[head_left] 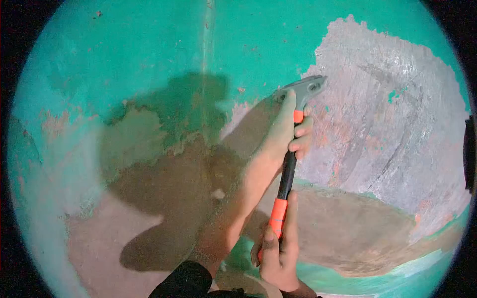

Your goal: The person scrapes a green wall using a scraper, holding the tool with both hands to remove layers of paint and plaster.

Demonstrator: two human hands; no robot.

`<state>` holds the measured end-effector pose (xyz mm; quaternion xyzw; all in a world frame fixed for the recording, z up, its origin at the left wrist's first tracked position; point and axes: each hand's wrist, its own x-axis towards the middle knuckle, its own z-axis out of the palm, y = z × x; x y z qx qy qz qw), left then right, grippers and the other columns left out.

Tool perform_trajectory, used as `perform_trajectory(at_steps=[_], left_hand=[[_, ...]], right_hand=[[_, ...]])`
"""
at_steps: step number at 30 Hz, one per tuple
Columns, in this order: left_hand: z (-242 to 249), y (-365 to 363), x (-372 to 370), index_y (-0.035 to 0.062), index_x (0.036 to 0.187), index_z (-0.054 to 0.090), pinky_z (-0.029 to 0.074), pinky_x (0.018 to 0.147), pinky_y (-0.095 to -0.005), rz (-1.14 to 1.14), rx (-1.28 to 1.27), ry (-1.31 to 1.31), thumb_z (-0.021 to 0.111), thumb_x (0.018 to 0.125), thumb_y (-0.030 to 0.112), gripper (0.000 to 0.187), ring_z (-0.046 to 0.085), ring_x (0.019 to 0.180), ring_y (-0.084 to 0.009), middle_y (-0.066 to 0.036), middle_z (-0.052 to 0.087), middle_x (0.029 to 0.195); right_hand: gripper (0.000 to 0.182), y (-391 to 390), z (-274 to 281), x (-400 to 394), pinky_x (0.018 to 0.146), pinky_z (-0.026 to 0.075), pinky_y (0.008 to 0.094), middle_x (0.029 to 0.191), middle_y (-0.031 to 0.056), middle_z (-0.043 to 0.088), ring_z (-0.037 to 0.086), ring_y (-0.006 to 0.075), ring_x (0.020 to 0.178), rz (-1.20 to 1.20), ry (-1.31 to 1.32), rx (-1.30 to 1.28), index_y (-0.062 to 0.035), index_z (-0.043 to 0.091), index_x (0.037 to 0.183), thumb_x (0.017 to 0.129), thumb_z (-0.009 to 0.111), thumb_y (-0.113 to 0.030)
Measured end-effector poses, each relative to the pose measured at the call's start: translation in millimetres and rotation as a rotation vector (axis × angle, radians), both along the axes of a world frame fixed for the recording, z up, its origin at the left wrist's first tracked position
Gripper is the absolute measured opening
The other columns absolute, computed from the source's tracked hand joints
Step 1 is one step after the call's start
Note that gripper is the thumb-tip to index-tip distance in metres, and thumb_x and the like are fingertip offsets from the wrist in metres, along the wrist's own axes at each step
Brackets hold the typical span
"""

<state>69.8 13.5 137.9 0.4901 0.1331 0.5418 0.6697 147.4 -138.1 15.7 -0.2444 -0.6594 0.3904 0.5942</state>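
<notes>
A long-handled paint scraper (pixel 289 169) with a black and orange handle slants up across the middle of the view. Its grey head (pixel 309 88) lies against the wall at the border between green paint and a bare grey-white patch (pixel 367 119). My left hand (pixel 294 131) is wrapped round the upper shaft just under the head, the thumb running up onto the head. Lower down, my right hand (pixel 280 253) grips the orange end of the handle, its index finger stretched along the shaft. The blade's edge is mostly hidden behind the head.
Green paint (pixel 134 54) covers the upper wall, with a vertical ridge (pixel 207 39) running down it. Stripped brownish patches (pixel 109 238) spread over the lower left. A dark shadow (pixel 169 174) falls on the wall left of my arms. A brown band (pixel 348 228) curves along the lower right.
</notes>
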Motion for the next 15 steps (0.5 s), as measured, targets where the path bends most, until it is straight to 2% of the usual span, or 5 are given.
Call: perform_trajectory(at_steps=[5,9,11,15], left_hand=[[-4.5,-3.7,0.2,0.0155,0.089,0.045,0.030,0.035,-0.0291,-0.004,-0.026,-0.028,0.032,0.096,0.067,0.054,0.029,0.035,-0.0091,0.006,0.035,0.054],[8.8,0.3,3.2,0.0156,0.089,0.045,0.030,0.035,-0.0288,0.019,-0.011,-0.085,0.032,0.096,0.067,0.054,0.029,0.035,-0.0092,0.006,0.034,0.054],[9.0,-2.6,3.0,0.0158,0.090,0.046,0.029,0.035,-0.0286,0.041,-0.038,-0.065,0.032,0.097,0.067,0.053,0.029,0.035,-0.0093,0.006,0.035,0.054],[18.9,-0.3,0.0,0.0159,0.089,0.046,0.030,0.034,-0.0287,0.044,-0.003,-0.077,0.033,0.097,0.066,0.053,0.029,0.035,-0.0091,0.006,0.034,0.054]], right_hand=[[0.067,-5.3,-0.6,2.3,0.040,0.038,0.0225,0.070,0.0026,0.046,0.042,0.0067,0.043,-0.002,-0.002,-0.045,-0.0027,-0.003,0.154,0.103,0.037,-0.017],[0.067,-1.1,20.0,0.0,0.039,0.037,0.0222,0.070,0.0022,0.045,0.042,0.0064,0.044,0.049,0.036,-0.031,-0.0023,-0.002,0.154,0.103,0.038,-0.018],[0.067,-1.2,2.1,4.0,0.039,0.037,0.0222,0.070,0.0019,0.045,0.042,0.0063,0.044,-0.014,-0.014,-0.011,-0.0020,-0.002,0.154,0.103,0.038,-0.018],[0.067,4.8,5.1,1.8,0.040,0.037,0.0224,0.069,0.0016,0.044,0.041,0.0062,0.044,-0.052,-0.037,0.016,-0.0026,-0.002,0.154,0.103,0.038,-0.018]])
